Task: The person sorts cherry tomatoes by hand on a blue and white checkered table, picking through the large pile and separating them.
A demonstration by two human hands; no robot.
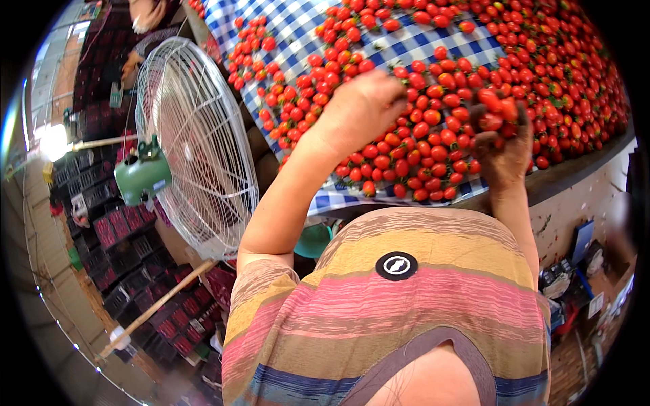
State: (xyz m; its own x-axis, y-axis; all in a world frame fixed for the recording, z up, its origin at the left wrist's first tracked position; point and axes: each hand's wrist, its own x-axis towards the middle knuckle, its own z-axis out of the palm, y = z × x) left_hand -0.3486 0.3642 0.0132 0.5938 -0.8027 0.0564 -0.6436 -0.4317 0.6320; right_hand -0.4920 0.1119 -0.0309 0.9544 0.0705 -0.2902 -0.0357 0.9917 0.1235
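Many small red cherry tomatoes (433,128) lie loose over a blue-and-white checked cloth (298,27) on the table before me. My left hand (362,105) hovers over them with its fingers curled in, slightly blurred; whatever those fingers hold, if anything, is hidden. To its right, my right hand (504,152) is turned palm up, its fingers bent around several cherry tomatoes (497,111). That hand looks dark, stained or covered, I cannot tell which. Beneath and around both hands lie more tomatoes, with the thickest heap (569,81) at the far right.
A large caged fan (189,149) with a green motor stands close on my left. Beyond it are stacked dark crates (128,237) and, at the upper left, another person's hand (145,15). A teal container (313,240) sits below the table's dark edge (575,172).
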